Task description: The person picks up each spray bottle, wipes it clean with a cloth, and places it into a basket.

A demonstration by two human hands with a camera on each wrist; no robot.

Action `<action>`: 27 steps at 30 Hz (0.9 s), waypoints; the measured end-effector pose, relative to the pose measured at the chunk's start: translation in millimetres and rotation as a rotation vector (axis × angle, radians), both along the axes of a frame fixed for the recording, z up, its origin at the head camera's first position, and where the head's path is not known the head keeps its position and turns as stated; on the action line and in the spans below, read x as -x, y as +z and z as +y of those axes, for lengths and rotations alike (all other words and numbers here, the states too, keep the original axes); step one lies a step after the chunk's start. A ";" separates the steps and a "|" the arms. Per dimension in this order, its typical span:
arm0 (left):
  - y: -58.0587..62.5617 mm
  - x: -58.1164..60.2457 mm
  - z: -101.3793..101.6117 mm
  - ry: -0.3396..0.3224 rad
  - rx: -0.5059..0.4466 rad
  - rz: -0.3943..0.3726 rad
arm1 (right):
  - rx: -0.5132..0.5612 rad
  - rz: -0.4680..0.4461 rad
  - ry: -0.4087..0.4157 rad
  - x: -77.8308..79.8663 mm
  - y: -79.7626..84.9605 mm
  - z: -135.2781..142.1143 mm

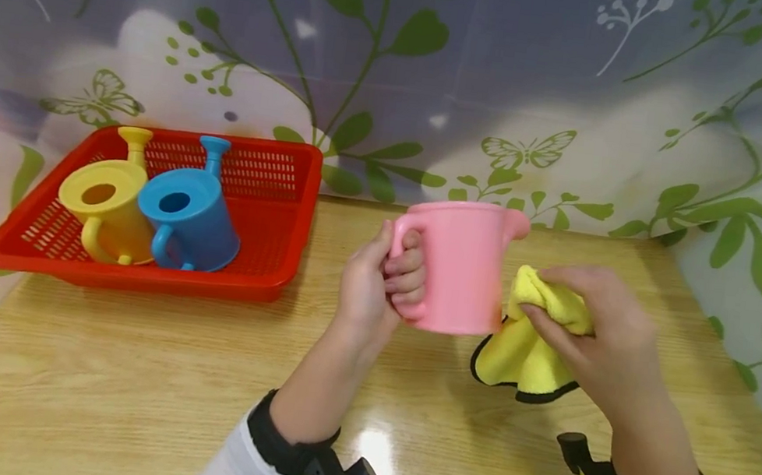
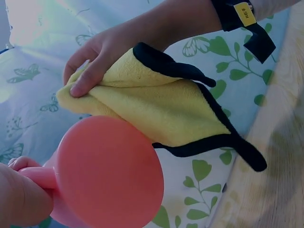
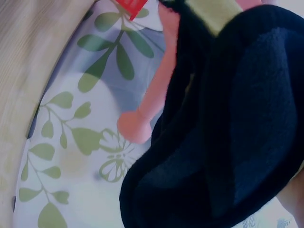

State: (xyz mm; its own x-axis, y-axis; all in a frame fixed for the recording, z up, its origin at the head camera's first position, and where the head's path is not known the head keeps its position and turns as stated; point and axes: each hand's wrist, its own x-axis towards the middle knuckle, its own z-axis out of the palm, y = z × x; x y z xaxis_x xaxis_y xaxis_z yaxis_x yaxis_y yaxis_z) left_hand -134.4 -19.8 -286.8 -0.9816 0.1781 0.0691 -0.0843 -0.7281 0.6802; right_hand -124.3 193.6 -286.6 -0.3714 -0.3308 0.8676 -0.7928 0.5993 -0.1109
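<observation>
My left hand (image 1: 376, 280) grips the handle of a pink watering can (image 1: 458, 266), held up over the table with its spout (image 3: 135, 126) pointing away to the right. The can's round pink base (image 2: 111, 173) faces the left wrist camera. Just right of the can, my right hand (image 1: 606, 334) pinches a yellow cloth (image 1: 533, 353) with black edging between thumb and fingers. The cloth hangs down in folds close beside the can's lower side. In the right wrist view the cloth's dark side (image 3: 256, 109) fills much of the picture and hides most of the can.
A red basket (image 1: 270, 284) stands at the back left of the wooden table (image 1: 145, 391). Inside it are a yellow watering can (image 1: 118, 215) and a blue watering can (image 1: 195, 224), side by side. A leaf-patterned curtain (image 1: 399, 75) rises behind the table.
</observation>
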 end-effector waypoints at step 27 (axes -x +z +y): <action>-0.4 -3.4 2.2 0.080 0.128 0.020 | -0.536 0.119 0.087 -9.7 15.4 -50.3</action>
